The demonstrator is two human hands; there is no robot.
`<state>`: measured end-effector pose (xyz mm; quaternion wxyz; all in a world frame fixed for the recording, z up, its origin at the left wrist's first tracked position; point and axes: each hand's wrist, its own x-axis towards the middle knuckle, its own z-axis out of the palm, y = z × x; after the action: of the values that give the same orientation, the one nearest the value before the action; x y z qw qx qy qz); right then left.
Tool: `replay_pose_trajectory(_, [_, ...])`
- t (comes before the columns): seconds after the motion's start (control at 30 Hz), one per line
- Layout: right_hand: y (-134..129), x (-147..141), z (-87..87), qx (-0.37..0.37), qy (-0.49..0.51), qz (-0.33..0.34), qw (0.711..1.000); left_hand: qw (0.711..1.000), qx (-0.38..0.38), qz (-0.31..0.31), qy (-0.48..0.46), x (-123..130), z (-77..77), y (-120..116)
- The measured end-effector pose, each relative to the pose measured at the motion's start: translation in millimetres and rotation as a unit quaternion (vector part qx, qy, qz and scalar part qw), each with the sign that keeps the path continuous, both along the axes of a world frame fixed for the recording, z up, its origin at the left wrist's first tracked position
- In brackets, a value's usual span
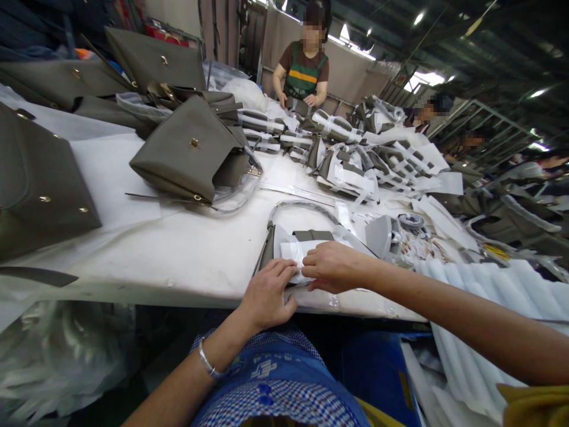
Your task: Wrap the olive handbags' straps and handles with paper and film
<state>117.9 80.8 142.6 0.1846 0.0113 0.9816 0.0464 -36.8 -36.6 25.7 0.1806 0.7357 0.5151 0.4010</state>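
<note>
Nearest the camera is the person's blue apron (288, 367), at the edge of the long white bench (213, 249). Below the bench's left part lies a pile of clear plastic (66, 362). On the bench a large olive bag (182, 148) leans over, its mouth partly open towards the right; its inside is too dark to tell whether it holds anything. Wrapped bags (338, 124) are heaped at the far side. The small bag (313, 235) lies at the near edge, in front of the person, its arched handle (306, 204) behind it. White wrap (291, 249) covers much of its front, and smoothing or fastening that wrap looks to be the step in hand. The left hand (269, 293) is fairly open, fingertips resting on the wrap, thumb apart. The right hand (333, 267) is half curled, fingertips meeting the wrap; whether it pinches anything cannot be told. Any further adjustment calls for steady pressure from the left and small fingertip movements from the right.
</note>
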Motion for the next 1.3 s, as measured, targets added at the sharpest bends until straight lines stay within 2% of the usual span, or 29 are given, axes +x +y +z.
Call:
replay_pose_trajectory(0.17, [-9, -2, 10.3, -0.008, -0.046, -0.004, 0.999, 1.000, -0.003, -0.003, -0.008, -1, 0.0, 0])
replay_pose_trajectory(0.37, [-19, 3, 17.0, -0.056, -0.049, 0.006, 0.997, 1.000, -0.008, -0.003, -0.007, 0, -1.6, 0])
replay_pose_trajectory(0.8, [-3, -14, -0.9, -0.002, -0.051, 0.008, 0.999, 1.000, -0.008, -0.009, -0.011, -2, 4.4, -1])
replay_pose_trajectory(1.1, [2, -24, -5.8, -0.010, -0.061, 0.010, 0.998, 0.999, 0.006, 0.052, -0.005, 9, -9.0, 4])
replay_pose_trajectory(1.3, [1, -27, 7.7, 0.022, -0.104, -0.033, 0.994, 0.997, 0.013, 0.080, -0.004, 15, -14.5, 5])
